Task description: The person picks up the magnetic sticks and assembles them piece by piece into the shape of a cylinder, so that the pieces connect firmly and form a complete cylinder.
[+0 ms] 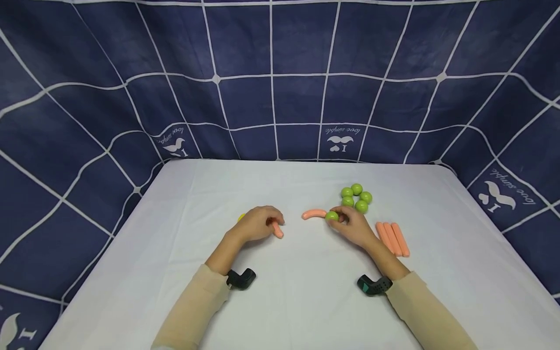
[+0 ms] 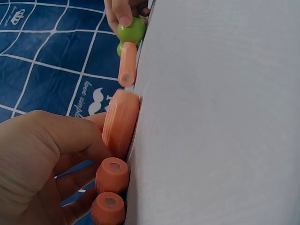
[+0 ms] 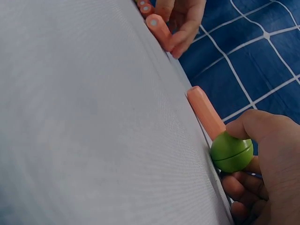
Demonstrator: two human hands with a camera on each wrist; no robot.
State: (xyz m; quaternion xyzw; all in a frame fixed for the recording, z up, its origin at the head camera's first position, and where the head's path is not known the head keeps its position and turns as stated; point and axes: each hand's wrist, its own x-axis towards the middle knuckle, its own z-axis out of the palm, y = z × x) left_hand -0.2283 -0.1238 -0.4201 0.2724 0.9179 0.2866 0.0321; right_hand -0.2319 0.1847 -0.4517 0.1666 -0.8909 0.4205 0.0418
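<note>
My left hand [image 1: 261, 223] pinches an orange stick [image 2: 122, 123] between thumb and fingers, low over the white table. Two more orange sticks [image 2: 111, 176] show their ends, each with a grey disc, close under that hand. To the right, my right hand [image 1: 353, 226] grips a green ball [image 3: 231, 151] with a seam round its middle. The ball sits against the end of a curved orange stick [image 1: 314, 214], which lies on the table pointing toward the left hand. Mostly hidden behind the left hand is something yellow [image 1: 241, 217].
Beyond the right hand, several green balls [image 1: 366, 197] form a ring. Straight orange sticks [image 1: 393, 239] lie side by side right of the right forearm. The white table [image 1: 284, 301] is bordered by a dark blue checked cloth [image 1: 302, 97]. Each wrist wears a black device [image 1: 241, 279].
</note>
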